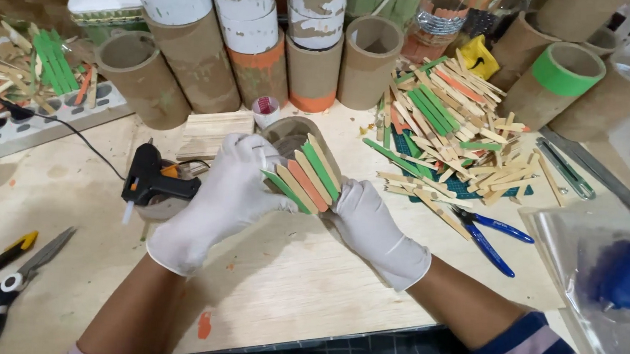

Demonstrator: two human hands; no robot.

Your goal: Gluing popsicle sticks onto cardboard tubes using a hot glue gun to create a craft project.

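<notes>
Both gloved hands grip a cardboard tube (297, 165) clad in coloured sticks at table centre: left hand (225, 193) wrapped over, right hand (371, 221) pressing. Uneven pressure could shift sticks; glue gun (153, 180) lies at nine o'clock.

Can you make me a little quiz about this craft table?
1. True or false: both hands wear white gloves.
2. What do the left hand and right hand hold together?
3. Which tool lies right of the right hand: A scissors, B blue-handled pliers, C hammer?

Key:
1. True.
2. A cardboard tube with green, orange and plain craft sticks on it.
3. B.
</notes>
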